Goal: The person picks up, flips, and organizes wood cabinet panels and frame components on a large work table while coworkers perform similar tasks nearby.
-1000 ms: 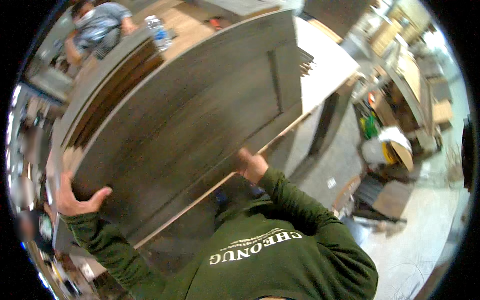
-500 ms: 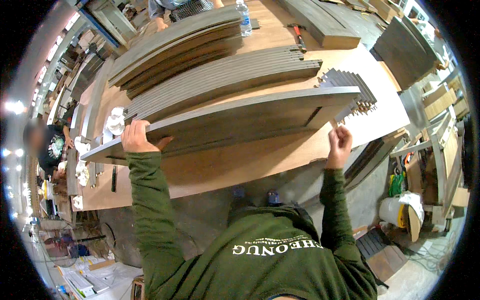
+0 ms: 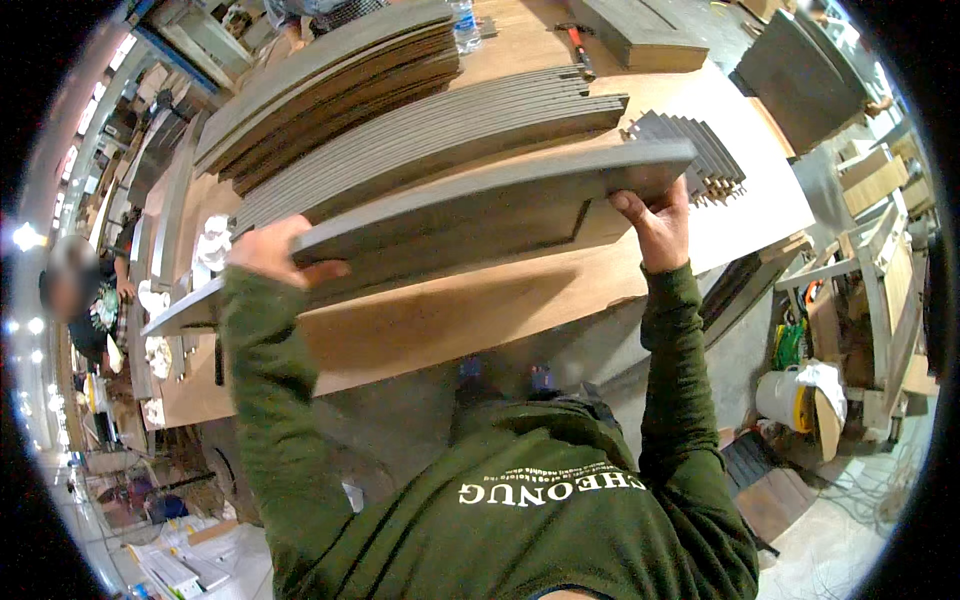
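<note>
A long grey wooden panel (image 3: pixel 470 222) with a frame joint near its right end is tipped up on edge over the workbench (image 3: pixel 410 335). My left hand (image 3: pixel 275 250), slightly blurred, grips its upper edge towards the left end, thumb on the near face. At the right end my right hand (image 3: pixel 658 225) clasps the panel, thumb on the near face and fingers hidden behind. Just beyond the panel lies a row of narrow grey strips (image 3: pixel 440 135). Shorter grey pieces with pale tenons (image 3: pixel 690 150) are stacked past its right end.
Grey boards (image 3: pixel 330 85) are stacked at the back left, near a water bottle (image 3: pixel 466 28). A hammer (image 3: pixel 576 50) lies at the back. Crumpled white paper (image 3: pixel 213 243) sits at the left. Another person (image 3: pixel 110 270) stands at the far left; wooden frames (image 3: pixel 870 270) stand at the right.
My right hand has gone from below the panel's right end to a grip on it. The panel has tilted and shifted slightly left in view.
</note>
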`<state>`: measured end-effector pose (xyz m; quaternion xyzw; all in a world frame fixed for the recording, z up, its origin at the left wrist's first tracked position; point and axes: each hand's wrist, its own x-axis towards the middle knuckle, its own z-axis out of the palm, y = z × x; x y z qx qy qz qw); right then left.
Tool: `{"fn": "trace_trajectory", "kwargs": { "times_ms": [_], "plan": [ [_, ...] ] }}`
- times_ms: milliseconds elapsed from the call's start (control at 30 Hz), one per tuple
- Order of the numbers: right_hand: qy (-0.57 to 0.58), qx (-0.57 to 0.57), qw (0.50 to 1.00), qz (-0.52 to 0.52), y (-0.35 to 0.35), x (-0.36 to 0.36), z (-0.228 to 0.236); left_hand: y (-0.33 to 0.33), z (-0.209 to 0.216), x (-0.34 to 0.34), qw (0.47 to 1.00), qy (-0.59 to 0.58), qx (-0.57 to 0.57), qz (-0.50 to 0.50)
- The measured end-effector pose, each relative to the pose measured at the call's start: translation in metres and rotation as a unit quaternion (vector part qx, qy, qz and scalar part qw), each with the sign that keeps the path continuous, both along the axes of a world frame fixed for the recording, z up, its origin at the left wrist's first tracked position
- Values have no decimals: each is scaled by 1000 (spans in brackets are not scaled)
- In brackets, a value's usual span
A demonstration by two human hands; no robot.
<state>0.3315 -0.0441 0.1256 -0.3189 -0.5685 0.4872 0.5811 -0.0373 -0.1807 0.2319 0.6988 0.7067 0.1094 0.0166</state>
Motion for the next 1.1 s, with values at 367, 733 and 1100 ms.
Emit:
{"fn": "trace_trajectory", "kwargs": {
  "times_ms": [367, 733, 1100],
  "plan": [
    [-317, 348, 863, -186, -12, -11, 69, 5, -24, 12, 997, 78, 27, -9],
    [65, -33, 989, -132, -4, -23, -64, 6, -3, -13, 996, 11, -18, -85],
    [-170, 308, 906, -235, -31, -47, 92, 42, -25, 33, 988, 112, 32, -97]
  ]
}}
